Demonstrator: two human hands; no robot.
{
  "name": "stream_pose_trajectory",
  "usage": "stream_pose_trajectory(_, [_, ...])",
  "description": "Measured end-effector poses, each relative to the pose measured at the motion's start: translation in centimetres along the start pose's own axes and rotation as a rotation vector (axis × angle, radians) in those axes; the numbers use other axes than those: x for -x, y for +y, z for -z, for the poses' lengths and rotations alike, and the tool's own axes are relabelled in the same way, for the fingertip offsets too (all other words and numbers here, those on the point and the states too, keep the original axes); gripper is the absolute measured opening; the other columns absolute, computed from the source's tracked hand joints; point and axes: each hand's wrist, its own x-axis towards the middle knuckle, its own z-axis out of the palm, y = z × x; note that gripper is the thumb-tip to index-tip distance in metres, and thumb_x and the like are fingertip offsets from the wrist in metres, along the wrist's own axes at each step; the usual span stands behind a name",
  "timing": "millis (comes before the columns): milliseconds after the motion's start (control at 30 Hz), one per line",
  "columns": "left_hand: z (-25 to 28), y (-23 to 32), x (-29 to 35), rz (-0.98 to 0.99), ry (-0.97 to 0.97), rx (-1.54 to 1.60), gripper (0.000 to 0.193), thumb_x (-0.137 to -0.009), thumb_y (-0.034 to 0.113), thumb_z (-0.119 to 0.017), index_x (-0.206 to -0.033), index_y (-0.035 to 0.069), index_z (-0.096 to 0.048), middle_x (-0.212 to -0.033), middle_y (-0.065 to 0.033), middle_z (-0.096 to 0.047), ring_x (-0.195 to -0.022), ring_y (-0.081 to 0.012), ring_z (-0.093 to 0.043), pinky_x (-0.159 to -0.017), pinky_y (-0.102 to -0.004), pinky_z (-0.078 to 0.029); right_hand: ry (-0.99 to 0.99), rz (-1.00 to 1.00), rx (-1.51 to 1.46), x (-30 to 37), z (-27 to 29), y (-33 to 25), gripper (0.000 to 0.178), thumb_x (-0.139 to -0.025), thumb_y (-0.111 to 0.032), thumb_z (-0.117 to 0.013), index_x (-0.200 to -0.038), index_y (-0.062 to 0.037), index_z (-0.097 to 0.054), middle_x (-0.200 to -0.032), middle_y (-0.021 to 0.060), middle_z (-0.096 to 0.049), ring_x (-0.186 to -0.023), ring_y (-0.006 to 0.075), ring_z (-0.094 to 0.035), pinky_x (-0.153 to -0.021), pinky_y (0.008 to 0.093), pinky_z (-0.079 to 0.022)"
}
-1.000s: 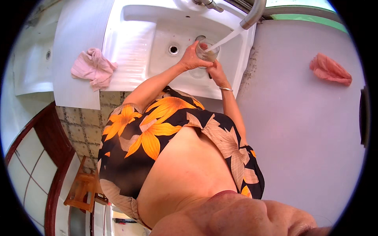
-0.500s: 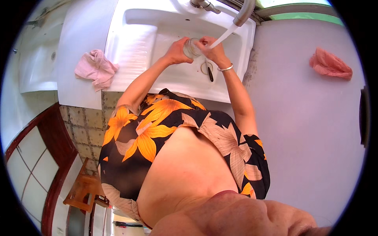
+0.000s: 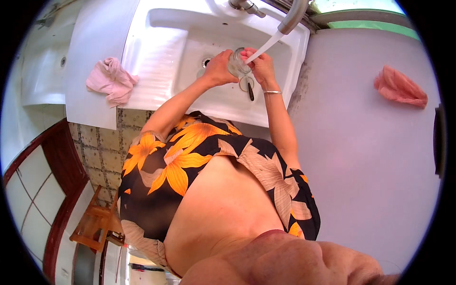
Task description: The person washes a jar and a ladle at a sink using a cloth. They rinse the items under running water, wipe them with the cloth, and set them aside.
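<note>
The left hand (image 3: 221, 68) curls around a glass (image 3: 237, 67) in the sink (image 3: 213, 39), covering its near side. The right hand (image 3: 261, 68) has its fingers at the mouth beside the running water (image 3: 266, 48); I cannot tell if they grip. A black-handled tool (image 3: 251, 92) below has an unclear end. Basin floor spreads leftward; the right rim lies near the right wrist.

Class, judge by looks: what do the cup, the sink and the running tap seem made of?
Cup: probably glass, smooth, being see-through with bright glints; clear plastic is possible.
Sink: likely glazed ceramic, given its glossy white surface, though enamel could look alike.
Tap: apparently metal, satin-finished, from its soft grey sheen.
</note>
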Motion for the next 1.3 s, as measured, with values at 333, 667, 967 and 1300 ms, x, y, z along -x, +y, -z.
stream_pose_trajectory(333, [1.4, 4.3, 0.9, -0.066, -0.076, -0.649, 0.059, -0.054, 0.014, -0.071, -0.106, 0.001, -0.047, -0.099, -0.0158, -0.056, -0.096, -0.0324, -0.056, -0.078, -0.0446, -0.046, -0.099, 0.002, 0.052, 2.6, 1.0, -3.2, 0.025, -0.093, -0.019, -0.049, -0.094, 0.0037, -0.059, -0.071, 0.0059, -0.058, -0.054, 0.0102, -0.052, -0.046, 0.0222, -0.041])
stream_pose_trajectory(667, [12.7, 3.8, -2.4, -0.088, -0.059, -1.281, 0.055, -0.06, 0.011, -0.071, -0.109, 0.001, -0.048, -0.1, -0.0143, -0.058, -0.094, -0.0258, -0.058, -0.076, -0.0472, -0.045, -0.341, 0.301, 1.345, 1.0, 0.8, -8.8, 0.041, -0.083, -0.037, -0.062, -0.102, -0.0008, -0.059, -0.065, 0.0092, -0.058, -0.053, 0.0208, -0.055, -0.05, 0.0336, -0.045])
stream_pose_trajectory(967, [30.3, 2.6, -11.4, -0.058, 0.016, -0.459, 0.068, -0.045, 0.03, -0.079, -0.097, -0.003, -0.05, -0.088, -0.0179, -0.061, -0.084, -0.0297, -0.061, -0.076, -0.0348, -0.051, 0.066, 0.471, 1.988, -8.3, -6.5, -31.7, 0.032, -0.079, -0.019, -0.062, -0.106, -0.0015, -0.06, -0.105, 0.0215, -0.061, -0.098, 0.0358, -0.059, -0.085, 0.0408, -0.047])
stream_pose_trajectory(1300, [37.2, -0.7, -21.2, 0.003, -0.249, 0.636, 0.032, -0.063, 0.02, -0.079, -0.084, -0.002, -0.067, -0.075, -0.0078, -0.067, -0.067, -0.0147, -0.064, -0.056, -0.0254, -0.05, 0.056, 0.801, 1.902, -29.5, -30.2, -35.5, 0.036, -0.086, -0.03, -0.044, -0.095, 0.0003, -0.062, -0.1, 0.0243, -0.061, -0.097, 0.041, -0.056, -0.084, 0.0469, -0.046])
